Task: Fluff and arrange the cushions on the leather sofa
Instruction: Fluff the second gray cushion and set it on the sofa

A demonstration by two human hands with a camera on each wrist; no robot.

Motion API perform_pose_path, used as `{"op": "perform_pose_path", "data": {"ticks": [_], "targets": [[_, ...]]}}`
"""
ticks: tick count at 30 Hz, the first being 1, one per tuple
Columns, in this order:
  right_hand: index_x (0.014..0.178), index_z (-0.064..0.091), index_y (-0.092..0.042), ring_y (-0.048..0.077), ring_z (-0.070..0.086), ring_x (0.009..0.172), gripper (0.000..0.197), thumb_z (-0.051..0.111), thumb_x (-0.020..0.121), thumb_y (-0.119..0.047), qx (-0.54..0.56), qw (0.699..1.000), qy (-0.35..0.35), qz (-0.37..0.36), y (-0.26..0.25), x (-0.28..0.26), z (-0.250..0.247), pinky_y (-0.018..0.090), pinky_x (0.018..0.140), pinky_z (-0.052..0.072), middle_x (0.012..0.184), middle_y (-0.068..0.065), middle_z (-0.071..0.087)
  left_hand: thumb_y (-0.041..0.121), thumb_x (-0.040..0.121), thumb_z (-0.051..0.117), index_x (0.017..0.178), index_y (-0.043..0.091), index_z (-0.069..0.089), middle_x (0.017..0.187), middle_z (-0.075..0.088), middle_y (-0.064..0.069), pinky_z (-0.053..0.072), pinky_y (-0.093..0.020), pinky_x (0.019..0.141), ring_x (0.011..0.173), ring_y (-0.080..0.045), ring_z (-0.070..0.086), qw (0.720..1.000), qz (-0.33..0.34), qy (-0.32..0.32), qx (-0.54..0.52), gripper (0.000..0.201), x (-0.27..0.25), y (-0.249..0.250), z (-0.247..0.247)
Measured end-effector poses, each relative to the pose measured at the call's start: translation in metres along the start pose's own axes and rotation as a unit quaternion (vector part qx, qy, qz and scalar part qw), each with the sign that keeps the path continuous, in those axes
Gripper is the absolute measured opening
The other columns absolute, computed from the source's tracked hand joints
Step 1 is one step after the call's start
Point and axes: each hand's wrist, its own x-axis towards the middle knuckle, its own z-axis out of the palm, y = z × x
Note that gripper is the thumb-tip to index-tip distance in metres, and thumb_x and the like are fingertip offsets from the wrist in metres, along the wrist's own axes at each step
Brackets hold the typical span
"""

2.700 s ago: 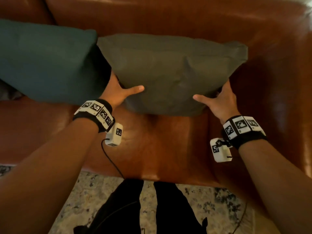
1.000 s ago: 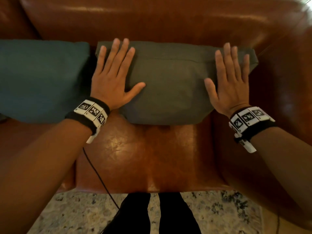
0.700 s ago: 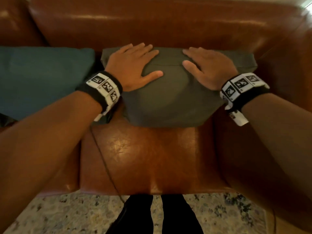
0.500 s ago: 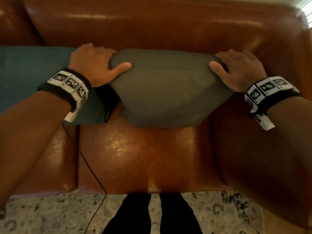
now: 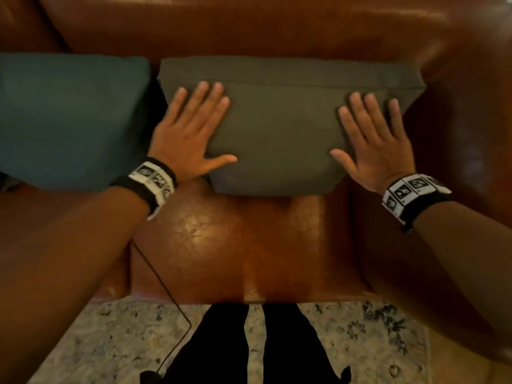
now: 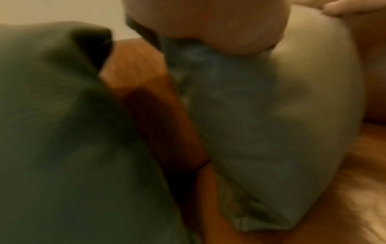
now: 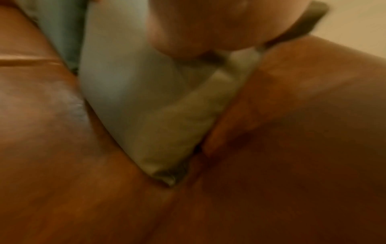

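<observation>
Half a second back my hands gripped the top corners; now both lie flat on the face. Largest first: the leather sofa (image 5: 249, 245), then the teal cushion (image 5: 69, 120) propped left, then the grey-green cushion (image 5: 277, 128) upright against the backrest, just beside it. My left hand (image 5: 191, 134) and right hand (image 5: 374, 142) are spread, fingers straight, holding nothing — patting (I judge) — this cushion looks nearly settled.

Living room: leather sofa (image 5: 249, 245), rug (image 5: 110, 342)
</observation>
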Motion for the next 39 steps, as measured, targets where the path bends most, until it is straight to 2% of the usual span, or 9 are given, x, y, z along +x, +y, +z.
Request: {"op": "perform_pose_path", "data": {"ticks": [4, 10, 14, 20, 25, 29, 33, 36, 39], "targets": [[0.167, 0.012, -0.012, 0.031, -0.001, 0.161, 0.078, 0.032, 0.109, -0.061, 0.008, 0.998, -0.014, 0.056, 0.013, -0.015, -0.006, 0.056, 0.129, 0.0, 0.173, 0.016, 0.007, 0.08, 0.092, 0.043, 0.163, 0.003, 0.012, 0.17, 0.009, -0.02, 0.006, -0.057, 0.127, 0.158, -0.036, 0.005, 0.998, -0.07, -0.008, 0.001, 0.11, -0.015, -0.018, -0.006], [0.165, 0.02, -0.008, 0.033, 0.013, 0.16, 0.073, 0.027, 0.111, -0.057, 0.072, 0.995, 0.057, -0.033, -0.05, 0.064, -0.032, 0.057, 0.129, 0.01, 0.171, 0.017, 0.017, 0.092, 0.086, 0.03, 0.163, 0.01, 0.02, 0.169, 0.018, -0.019, 0.008, -0.063, 0.125, 0.157, -0.038, 0.015, 0.999, -0.019, 0.001, -0.042, 0.113, 0.048, 0.05, -0.035], [0.167, 0.018, -0.021, 0.029, 0.018, 0.16, 0.079, 0.007, 0.105, -0.069, 0.138, 0.989, -0.059, 0.019, -0.023, 0.101, -0.032, 0.05, 0.13, 0.01, 0.172, 0.007, 0.021, 0.085, 0.093, 0.016, 0.164, 0.023, 0.02, 0.171, 0.019, -0.006, 0.006, -0.054, 0.128, 0.159, -0.026, 0.013, 0.993, -0.078, -0.046, -0.073, 0.094, 0.071, 0.026, -0.034], [0.166, 0.02, -0.028, 0.026, 0.016, 0.16, 0.074, 0.021, 0.105, -0.071, 0.177, 0.974, -0.116, 0.076, 0.037, 0.066, -0.04, 0.049, 0.13, 0.007, 0.173, 0.004, 0.019, 0.072, 0.101, 0.027, 0.16, 0.02, 0.029, 0.166, 0.033, -0.008, 0.008, -0.051, 0.128, 0.156, -0.027, 0.025, 0.989, -0.124, -0.004, -0.086, 0.079, 0.029, -0.048, -0.03], [0.15, 0.051, -0.013, 0.01, 0.051, 0.134, 0.046, 0.056, 0.108, -0.03, 0.396, 0.917, -0.021, -0.031, -0.02, 0.029, -0.084, 0.025, 0.113, 0.04, 0.145, -0.001, 0.054, 0.038, 0.105, 0.053, 0.147, 0.015, 0.055, 0.158, 0.045, -0.008, 0.027, -0.045, 0.121, 0.147, -0.025, 0.042, 0.973, 0.111, 0.075, -0.189, 0.048, -0.025, 0.014, -0.019], [0.138, 0.064, -0.019, 0.007, 0.063, 0.113, 0.033, 0.056, 0.107, -0.031, 0.473, 0.852, -0.208, -0.084, -0.073, 0.002, -0.072, 0.024, 0.095, 0.05, 0.126, -0.004, 0.065, 0.038, 0.105, 0.053, 0.134, 0.019, 0.067, 0.14, 0.064, -0.003, 0.046, -0.04, 0.101, 0.121, -0.024, 0.065, 0.933, 0.196, -0.056, -0.296, 0.037, -0.073, 0.081, 0.016], [0.144, 0.056, -0.03, 0.009, 0.06, 0.122, 0.036, 0.049, 0.109, -0.037, 0.413, 0.763, -0.495, -0.044, -0.101, 0.0, -0.003, 0.024, 0.092, 0.05, 0.137, -0.008, 0.062, 0.047, 0.105, 0.047, 0.149, 0.031, 0.049, 0.142, 0.061, 0.006, 0.044, -0.03, 0.1, 0.124, -0.018, 0.06, 0.877, 0.113, -0.334, -0.326, 0.046, -0.075, 0.102, 0.057], [0.144, 0.059, -0.02, 0.018, 0.057, 0.133, 0.037, 0.052, 0.109, -0.029, 0.419, 0.755, -0.504, 0.013, -0.1, 0.001, 0.05, 0.029, 0.106, 0.043, 0.142, 0.0, 0.061, 0.052, 0.102, 0.051, 0.151, 0.034, 0.045, 0.144, 0.059, 0.009, 0.044, -0.029, 0.105, 0.128, -0.016, 0.058, 0.868, 0.044, -0.361, -0.339, 0.052, -0.057, 0.101, 0.079], [0.142, 0.063, -0.019, 0.021, 0.046, 0.144, 0.037, 0.051, 0.109, -0.031, 0.386, 0.77, -0.502, 0.073, -0.069, -0.003, 0.078, 0.031, 0.12, 0.029, 0.153, 0.001, 0.054, 0.049, 0.1, 0.06, 0.134, 0.04, 0.063, 0.132, 0.069, 0.005, 0.04, -0.028, 0.11, 0.124, -0.019, 0.063, 0.867, -0.022, -0.315, -0.385, 0.035, -0.043, 0.075, 0.087]]}}
